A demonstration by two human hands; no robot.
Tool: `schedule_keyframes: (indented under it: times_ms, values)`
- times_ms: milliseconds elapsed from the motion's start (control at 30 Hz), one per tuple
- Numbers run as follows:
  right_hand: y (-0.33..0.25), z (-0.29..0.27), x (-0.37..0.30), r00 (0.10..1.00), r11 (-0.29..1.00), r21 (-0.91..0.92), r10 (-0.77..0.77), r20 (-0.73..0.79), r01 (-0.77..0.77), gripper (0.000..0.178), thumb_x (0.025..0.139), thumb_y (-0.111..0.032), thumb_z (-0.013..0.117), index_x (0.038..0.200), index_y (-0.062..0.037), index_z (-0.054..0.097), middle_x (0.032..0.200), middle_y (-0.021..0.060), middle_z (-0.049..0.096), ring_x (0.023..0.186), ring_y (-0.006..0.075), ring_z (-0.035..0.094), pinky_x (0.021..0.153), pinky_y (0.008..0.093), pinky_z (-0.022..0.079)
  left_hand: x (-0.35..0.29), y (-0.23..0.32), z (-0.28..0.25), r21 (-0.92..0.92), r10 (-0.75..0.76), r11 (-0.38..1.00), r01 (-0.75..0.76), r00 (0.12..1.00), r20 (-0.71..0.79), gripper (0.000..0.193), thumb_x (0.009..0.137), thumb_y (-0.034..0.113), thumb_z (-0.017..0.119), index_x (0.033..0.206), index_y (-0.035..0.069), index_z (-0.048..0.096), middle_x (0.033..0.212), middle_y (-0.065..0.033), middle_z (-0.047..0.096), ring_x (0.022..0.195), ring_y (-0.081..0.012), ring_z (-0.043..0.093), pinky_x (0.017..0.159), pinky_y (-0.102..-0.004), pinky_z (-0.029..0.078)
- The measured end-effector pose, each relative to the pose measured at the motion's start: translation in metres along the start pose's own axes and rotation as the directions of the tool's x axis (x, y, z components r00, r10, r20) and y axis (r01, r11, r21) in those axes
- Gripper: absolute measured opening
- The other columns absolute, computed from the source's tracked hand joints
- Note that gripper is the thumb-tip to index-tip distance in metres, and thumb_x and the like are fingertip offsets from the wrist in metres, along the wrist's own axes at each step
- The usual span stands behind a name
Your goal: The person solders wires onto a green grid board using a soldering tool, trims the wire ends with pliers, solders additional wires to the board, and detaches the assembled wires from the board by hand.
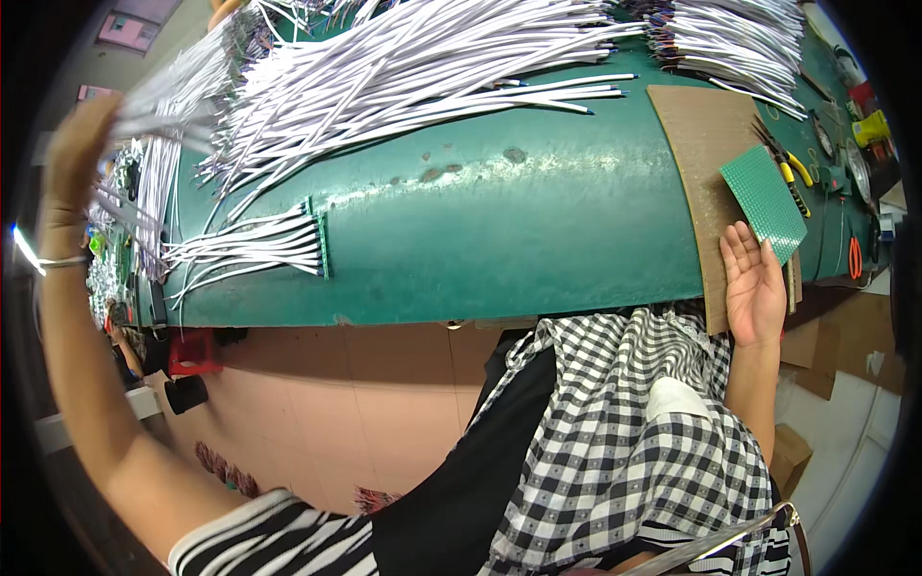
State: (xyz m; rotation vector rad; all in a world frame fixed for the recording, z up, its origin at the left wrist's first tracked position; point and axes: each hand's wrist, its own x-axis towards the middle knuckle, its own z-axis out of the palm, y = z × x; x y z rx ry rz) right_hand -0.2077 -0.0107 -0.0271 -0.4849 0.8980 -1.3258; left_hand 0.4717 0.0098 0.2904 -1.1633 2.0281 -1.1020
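Note:
My left hand (84, 144) is raised at the far left, smeared by motion. White streaks of cable run beside its fingers, and I cannot tell whether it grips them. On the right, my right hand (754, 293) lies palm up with its fingers stretched out, at the near edge of a green panel (765, 200) with a grid of small marks. The panel rests over a brown cardboard sheet (691, 163). Left of the middle, a row of white cables (254, 245) ends at a narrow green strip (323, 245) on the green table.
A large heap of white cables (413, 72) covers the table's far side, with another bundle (735, 43) at the far right. Yellow-and-black pliers (789, 171) lie beside the panel. Orange-handled scissors (855, 257) are farther right. The green table's (538, 288) near edge borders my checked apron (615, 422).

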Motion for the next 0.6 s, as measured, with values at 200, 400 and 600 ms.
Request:
schedule_keyframes:
  times_ms: [200,400,600]
  values:
    - [0.0,0.003,-0.001,1.0,0.999,-0.039,0.003,-0.027,-0.004,0.03,0.097,-0.016,0.039,0.117,0.005,0.045,0.116,0.0195,0.053,0.113,0.0279,0.051,0.104,0.0407,0.039,-0.032,0.205,0.067,-0.524,-0.01,0.85,0.057,0.996,0.091,0.019,0.072,0.004,0.055,0.09,0.012,0.052,0.079,-0.0063,0.054,0.078,-0.0254,0.056,0.065,-0.0372,0.045]
    - [-0.002,-0.005,0.001,1.0,0.999,-0.043,0.025,-0.01,-0.025,0.03,0.097,-0.018,0.04,0.117,0.0042,0.045,0.119,0.019,0.052,0.115,0.0279,0.05,0.105,0.0403,0.038,-0.06,0.266,0.091,-0.612,-0.127,0.761,0.215,0.974,0.185,0.026,0.069,0.001,0.056,0.092,0.011,0.051,0.083,-0.0062,0.054,0.082,-0.0262,0.054,0.073,-0.0375,0.043]
    - [-0.002,-0.011,0.002,1.0,0.999,-0.03,0.015,-0.012,-0.016,0.031,0.097,-0.019,0.042,0.119,0.0029,0.045,0.12,0.0186,0.051,0.116,0.0279,0.049,0.106,0.0406,0.037,-0.078,0.256,0.093,-0.565,-0.106,0.764,0.312,0.924,0.368,0.037,0.063,0.003,0.065,0.097,0.011,0.052,0.091,-0.006,0.057,0.092,-0.0261,0.054,0.079,-0.0378,0.043]
